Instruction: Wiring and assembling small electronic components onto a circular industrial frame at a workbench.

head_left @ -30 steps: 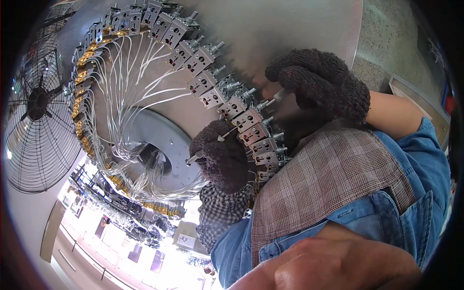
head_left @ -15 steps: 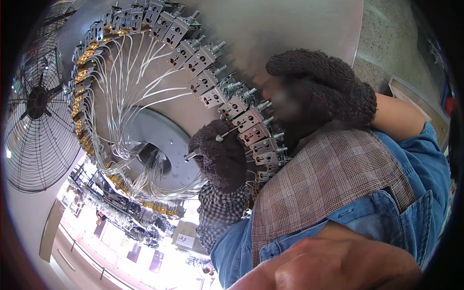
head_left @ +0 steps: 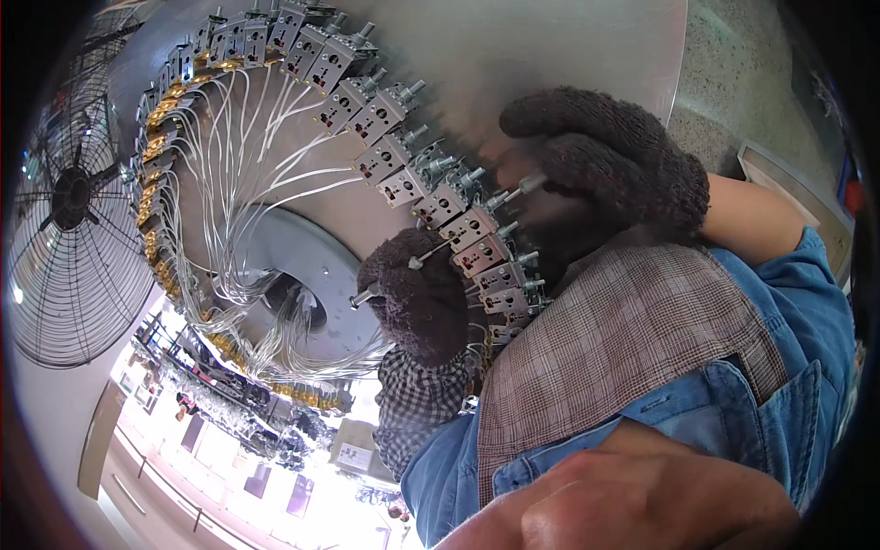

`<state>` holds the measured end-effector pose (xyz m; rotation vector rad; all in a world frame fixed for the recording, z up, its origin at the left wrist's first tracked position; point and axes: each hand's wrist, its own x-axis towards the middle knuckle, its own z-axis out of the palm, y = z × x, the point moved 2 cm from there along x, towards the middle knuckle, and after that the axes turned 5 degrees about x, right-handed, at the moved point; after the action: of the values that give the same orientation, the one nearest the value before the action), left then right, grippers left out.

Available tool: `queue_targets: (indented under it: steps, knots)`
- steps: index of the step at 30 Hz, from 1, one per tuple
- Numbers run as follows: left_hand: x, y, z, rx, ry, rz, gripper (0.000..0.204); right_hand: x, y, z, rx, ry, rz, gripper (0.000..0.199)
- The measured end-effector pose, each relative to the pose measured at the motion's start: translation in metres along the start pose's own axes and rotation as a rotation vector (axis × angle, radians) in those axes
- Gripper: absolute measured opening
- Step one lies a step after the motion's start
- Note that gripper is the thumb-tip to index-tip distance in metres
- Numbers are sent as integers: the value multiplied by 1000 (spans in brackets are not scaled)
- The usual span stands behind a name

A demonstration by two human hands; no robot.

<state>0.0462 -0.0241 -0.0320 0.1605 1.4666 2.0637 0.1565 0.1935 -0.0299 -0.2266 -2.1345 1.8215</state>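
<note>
A big round metal machine disc point(head_left: 550, 55) carries a curved row of small metal blocks point(head_left: 394, 156), each with a pin sticking out and thin white wires point(head_left: 247, 174) running inward. My left hand point(head_left: 423, 301), in a dark knit glove, rests against the blocks at the lower end of the row, its fingers closed on a short metal rod point(head_left: 363, 297). My right hand point(head_left: 610, 165), also gloved, is outside the row, with its fingertips pinching a protruding pin point(head_left: 526, 185) on one block.
A brass-coloured ring of fittings point(head_left: 156, 147) lines the disc's left side around a grey hub point(head_left: 302, 275). A caged fan point(head_left: 69, 211) stands at far left. My checked apron and blue shirt point(head_left: 642, 357) fill the lower right. A speckled floor point(head_left: 733, 73) lies beyond.
My right hand has shifted slightly at the pins, blurred half a second ago. My left hand stays in nearly the same spot on the blocks.
</note>
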Motion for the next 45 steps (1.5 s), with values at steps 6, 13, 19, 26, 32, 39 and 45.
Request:
queue_targets:
  steps: [6, 13, 19, 26, 32, 39, 45]
  knots:
    - [0, 1, 7, -38, -18, 68, 31, 0, -7, 0, -320, -83, -286, 39]
    - [-4, 3, 0, 376, 16, 37, 29, 0, -12, 3, 6, -51, 89, 40]
    - [-2, 4, 9, 325, -4, 104, 33, -8, 2, 5, -436, 0, -320, 47]
    - [-4, 9, 3, 1007, -121, 357, 31, -6, 0, 5, -438, -4, -357, 49]
    - [0, 8, 8, 364, -90, 112, 30, -9, 2, 5, -449, -1, -361, 52]
    - [-4, 1, -15, -116, -51, -20, 25, -7, -13, 6, 486, -7, 558, 37]
    - [-4, 3, -4, 7, -74, 56, 27, -8, -1, 8, -209, 20, -282, 30]
